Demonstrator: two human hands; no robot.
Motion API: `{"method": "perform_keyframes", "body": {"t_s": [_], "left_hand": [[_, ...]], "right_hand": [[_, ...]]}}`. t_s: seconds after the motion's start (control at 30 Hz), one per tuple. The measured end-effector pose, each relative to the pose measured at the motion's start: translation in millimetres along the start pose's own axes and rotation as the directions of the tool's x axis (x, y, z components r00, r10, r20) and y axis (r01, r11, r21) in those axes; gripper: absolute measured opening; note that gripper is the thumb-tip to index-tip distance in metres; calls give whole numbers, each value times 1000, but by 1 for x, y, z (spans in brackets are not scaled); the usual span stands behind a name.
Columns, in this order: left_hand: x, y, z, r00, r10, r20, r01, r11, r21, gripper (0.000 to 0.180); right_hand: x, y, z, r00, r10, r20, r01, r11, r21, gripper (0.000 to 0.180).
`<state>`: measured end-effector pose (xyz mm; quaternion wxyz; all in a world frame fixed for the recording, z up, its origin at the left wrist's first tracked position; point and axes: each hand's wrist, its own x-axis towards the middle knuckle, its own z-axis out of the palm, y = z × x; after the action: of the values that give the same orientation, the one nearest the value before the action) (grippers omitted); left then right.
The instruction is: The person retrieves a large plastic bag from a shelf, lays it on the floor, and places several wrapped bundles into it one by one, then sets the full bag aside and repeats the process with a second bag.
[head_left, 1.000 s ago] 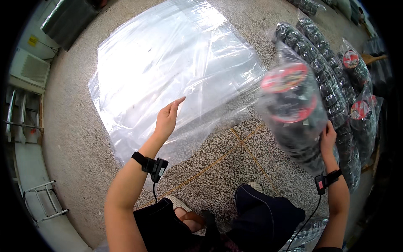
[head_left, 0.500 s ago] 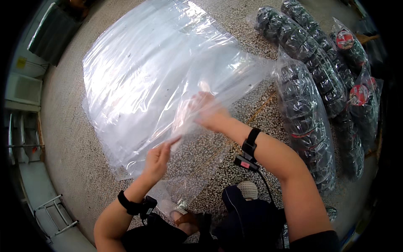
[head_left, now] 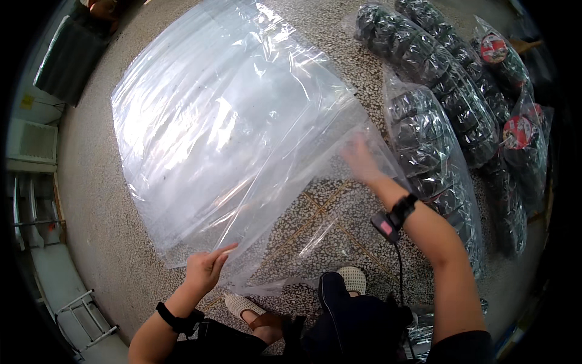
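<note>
From where I stand, the clear plastic film (head_left: 200,127) lies spread over the speckled floor (head_left: 91,206) in front of the person, its far edge running off the top of the view and its glare washing out the creases. The person's left hand (head_left: 205,273) is at the near edge, index finger stretched out along the plastic and the other fingers curled under; whether they pinch any film, I can't tell. The right hand (head_left: 362,159), at the film's right-hand side, is smeared by blur, so I can't say how wide its fingers are, or whether it lies over or under the clear layer. The near flap is so transparent that its border nearly vanishes against the stone chips. Just beyond the right hand lies a wrapped bundle (head_left: 418,136) of dark, rounded pieces, partly hidden by the right forearm. More bagged bundles (head_left: 467,124) crowd behind it, one with a round red label (head_left: 517,132). By the person's dark-clothed legs, something in shiny wrapping (head_left: 421,330) is mostly covered. At lower left, a metal frame (head_left: 85,318) fades into the dark rim.
</note>
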<state>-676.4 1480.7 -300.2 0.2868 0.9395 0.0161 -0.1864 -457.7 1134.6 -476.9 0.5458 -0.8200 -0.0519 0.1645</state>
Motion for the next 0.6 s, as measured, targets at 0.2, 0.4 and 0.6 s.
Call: {"method": "perform_keyframes", "body": {"t_s": [0.2, 0.4, 0.6], "left_hand": [[55, 70, 6, 991, -8, 131, 47, 953, -300, 30], [86, 129, 23, 956, 123, 267, 82, 760, -645, 40], [112, 85, 17, 984, -48, 174, 178, 398, -900, 46]], "right_hand": [[-126, -97, -85, 732, -678, 67, 584, 573, -576, 26], [-114, -29, -203, 817, -284, -502, -246, 616, -748, 22], [-183, -125, -158, 860, -498, -107, 364, 747, -556, 24]]}}
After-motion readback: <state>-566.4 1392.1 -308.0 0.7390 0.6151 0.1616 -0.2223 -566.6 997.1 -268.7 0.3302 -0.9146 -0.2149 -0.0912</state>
